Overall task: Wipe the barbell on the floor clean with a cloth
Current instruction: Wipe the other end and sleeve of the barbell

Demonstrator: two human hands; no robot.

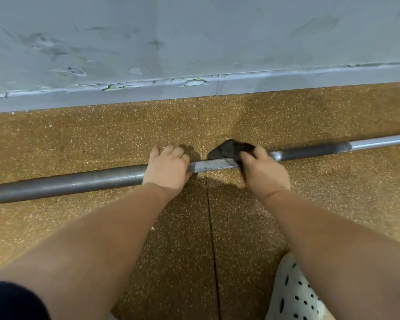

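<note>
Barbell first: where is it?
— The long grey steel barbell (79, 182) lies flat on the speckled ochre rubber floor (79, 135), passing under both sets of fingers. Left of the left fingers its thick dark sleeve runs to a blunt end. Past the right fingers the shaft goes out of frame, so that end is cut off.

Fingers, then?
— The left hand (168, 168) is clenched over the bar from above. Its fingers wrap down the far side, and the thumb is hidden. The right hand (264, 173) grips a crumpled black cloth (229, 150) and presses it onto the shaft. The cloth bulges out just beyond its fingertips, on the far side and toward the left hand.

Between the hands?
— A short bright knurled stretch of shaft, bare. What lies under the cloth and the right palm is covered.

Anything else?
— Beyond the fingertips, a scuffed grey painted wall (194, 38) with a chipped base strip. Nearer than the wrists, a dark floor seam (211, 227) runs toward the camera. A white perforated clog (293, 296) is cropped by the bottom edge, and dark navy fabric (9, 301) fills the bottom corner under the left arm; I cannot tell which garment it is.
</note>
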